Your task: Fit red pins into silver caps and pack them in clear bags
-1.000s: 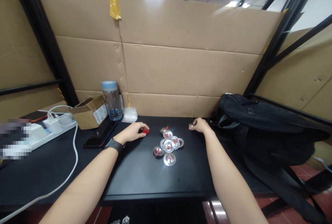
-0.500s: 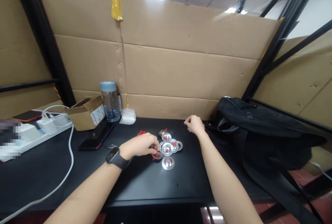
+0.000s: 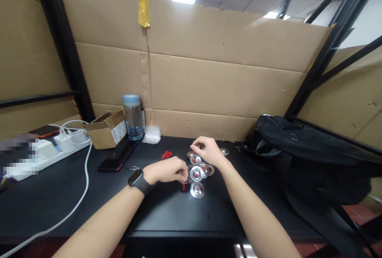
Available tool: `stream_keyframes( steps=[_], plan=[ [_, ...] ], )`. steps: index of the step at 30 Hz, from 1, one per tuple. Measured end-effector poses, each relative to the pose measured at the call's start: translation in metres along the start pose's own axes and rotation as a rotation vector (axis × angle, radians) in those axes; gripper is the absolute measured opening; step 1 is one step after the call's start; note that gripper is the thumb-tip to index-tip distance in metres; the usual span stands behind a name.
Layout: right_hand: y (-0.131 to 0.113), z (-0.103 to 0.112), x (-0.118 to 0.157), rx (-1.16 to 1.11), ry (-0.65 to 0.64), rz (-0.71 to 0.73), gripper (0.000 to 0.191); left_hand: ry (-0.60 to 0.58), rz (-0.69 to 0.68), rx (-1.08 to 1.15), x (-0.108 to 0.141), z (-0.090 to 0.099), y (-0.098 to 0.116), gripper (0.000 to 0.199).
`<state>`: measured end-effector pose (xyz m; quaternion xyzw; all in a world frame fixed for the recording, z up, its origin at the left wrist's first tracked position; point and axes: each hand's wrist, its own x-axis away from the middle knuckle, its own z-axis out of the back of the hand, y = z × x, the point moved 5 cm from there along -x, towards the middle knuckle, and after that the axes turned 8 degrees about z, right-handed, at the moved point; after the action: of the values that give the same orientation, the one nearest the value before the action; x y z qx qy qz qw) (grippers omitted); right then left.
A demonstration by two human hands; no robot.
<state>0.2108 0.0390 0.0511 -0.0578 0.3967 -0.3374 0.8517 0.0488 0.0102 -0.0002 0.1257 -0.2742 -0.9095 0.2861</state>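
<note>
Several small silver finger cymbals (image 3: 196, 174) with red finger loops lie in a loose cluster on the black tabletop (image 3: 167, 210). At the cluster's left edge, my left hand (image 3: 171, 169) pinches one of them, largely hidden beneath the fingers, its red loop (image 3: 184, 187) dangling below. My right hand (image 3: 209, 150) reaches over the back of the cluster, thumb and fingers pinched at the red loop of the rear cymbal (image 3: 189, 154). A single cymbal (image 3: 224, 151) lies apart, just right of that hand. The nearest one (image 3: 197, 190) rests flat in front.
Red cord (image 3: 167, 155) lies behind my left hand. To the left are a phone (image 3: 117, 156), an open carton (image 3: 106, 129), a water bottle (image 3: 133, 118), a clear plastic packet (image 3: 152, 134) and a power strip (image 3: 49, 156). A black bag (image 3: 310, 150) fills the right; cardboard (image 3: 193, 83) walls the back.
My right hand has moved left from the far right spot to the cluster's back, leaving a cymbal visible there. My left hand stays at its cymbal, whose loop now hangs down. The view shifted slightly.
</note>
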Motion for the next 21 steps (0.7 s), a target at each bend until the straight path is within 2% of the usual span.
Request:
stream_keyframes(
  steps=[2, 5, 8, 10, 13, 15, 18, 21],
  plan=[
    [-0.01, -0.003, 0.0, -0.063, -0.001, 0.036, 0.011, 0.112, 0.016, -0.022, 0.003, 0.011, 0.001, 0.013],
    [-0.023, -0.004, -0.001, -0.131, 0.042, 0.095, 0.011, 0.364, 0.059, 0.049, 0.005, 0.03, -0.001, 0.012],
    [-0.031, -0.006, -0.001, -0.179, 0.051, 0.153, 0.032, 0.593, 0.104, 0.253, 0.003, 0.039, -0.008, 0.009],
    [-0.034, -0.009, 0.0, -0.192, 0.042, 0.176, 0.044, 0.687, 0.12, 0.402, 0.001, 0.039, -0.014, 0.01],
    [-0.034, -0.014, 0.0, -0.191, 0.066, 0.188, 0.046, 0.722, 0.12, 0.544, -0.002, 0.038, -0.022, 0.016],
    [-0.032, -0.016, 0.0, -0.19, 0.08, 0.186, 0.045, 0.7, 0.121, 0.534, -0.002, 0.039, -0.024, 0.02],
    [-0.022, -0.012, -0.001, -0.151, 0.093, 0.147, 0.044, 0.717, 0.174, 0.35, 0.005, 0.049, -0.03, 0.023],
    [0.005, 0.003, -0.001, -0.007, 0.096, 0.045, 0.039, 0.769, 0.263, 0.111, 0.016, 0.062, -0.044, 0.024]
  ],
)
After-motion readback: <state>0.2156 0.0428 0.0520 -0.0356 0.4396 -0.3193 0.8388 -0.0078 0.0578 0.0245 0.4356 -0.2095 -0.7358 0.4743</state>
